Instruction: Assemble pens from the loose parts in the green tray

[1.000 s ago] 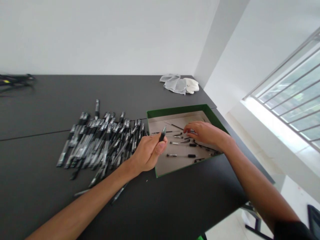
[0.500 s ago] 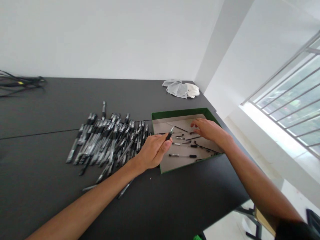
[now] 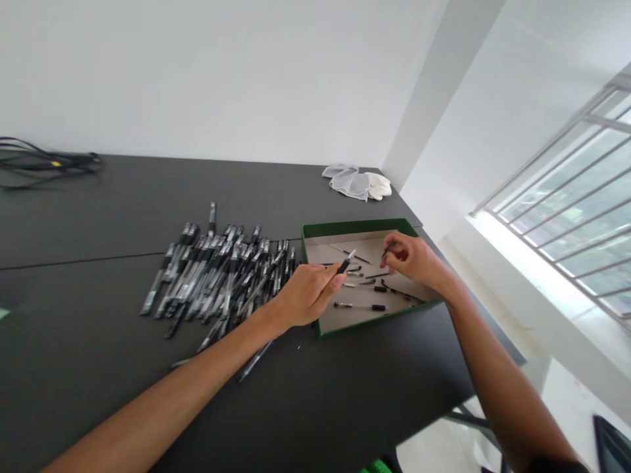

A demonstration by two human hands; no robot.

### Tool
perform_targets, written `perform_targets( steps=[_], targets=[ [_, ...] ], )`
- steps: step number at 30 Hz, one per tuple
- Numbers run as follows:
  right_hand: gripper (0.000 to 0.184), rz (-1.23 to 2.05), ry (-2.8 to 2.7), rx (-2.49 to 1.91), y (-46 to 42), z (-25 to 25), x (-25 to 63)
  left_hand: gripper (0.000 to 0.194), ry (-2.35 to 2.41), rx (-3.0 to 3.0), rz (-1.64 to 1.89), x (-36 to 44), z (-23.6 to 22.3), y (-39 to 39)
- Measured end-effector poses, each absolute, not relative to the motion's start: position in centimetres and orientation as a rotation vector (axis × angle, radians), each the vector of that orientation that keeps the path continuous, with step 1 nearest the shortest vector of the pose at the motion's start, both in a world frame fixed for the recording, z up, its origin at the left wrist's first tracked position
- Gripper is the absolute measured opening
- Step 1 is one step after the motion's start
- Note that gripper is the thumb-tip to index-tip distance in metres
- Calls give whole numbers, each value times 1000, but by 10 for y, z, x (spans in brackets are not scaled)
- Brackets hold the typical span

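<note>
My left hand (image 3: 313, 292) is closed around an uncapped pen (image 3: 346, 263), its pale tip pointing up and to the right over the box's left side. Above the right part of the green-rimmed box (image 3: 355, 228), my right hand (image 3: 409, 257) pinches a small black piece (image 3: 389, 248) that looks like a pen cap. Pens and slim black parts lie scattered on the box's pale floor, among them a clear pen with a black end (image 3: 359, 306). Left of the box is a large heap of black-and-clear pens (image 3: 211, 276), partly hidden behind my left forearm.
White gloves (image 3: 357, 183) lie at the back right of the dark table (image 3: 315, 407). A bundle of black cables (image 3: 54, 163) rests at the far left. The table's right edge runs beside the box, with a barred window (image 3: 576, 197) beyond.
My right hand has closed its fingers on the small black cap and raised it from the box floor. My left hand, still holding the pen, has shifted slightly right.
</note>
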State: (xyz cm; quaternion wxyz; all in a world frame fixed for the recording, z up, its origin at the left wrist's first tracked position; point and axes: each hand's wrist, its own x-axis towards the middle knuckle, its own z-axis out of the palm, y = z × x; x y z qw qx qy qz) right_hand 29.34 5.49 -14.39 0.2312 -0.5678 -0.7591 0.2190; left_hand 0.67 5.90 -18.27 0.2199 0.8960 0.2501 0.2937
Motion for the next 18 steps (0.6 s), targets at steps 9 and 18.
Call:
perform_targets(
  steps=[9, 18],
  targets=[
    [30, 776, -1640, -1112, 34, -143, 252, 54, 792, 2688, 589, 9, -173, 61],
    [34, 533, -1877, -1145, 33, -141, 248, 54, 831, 2797, 455, 8, -171, 61]
  ],
)
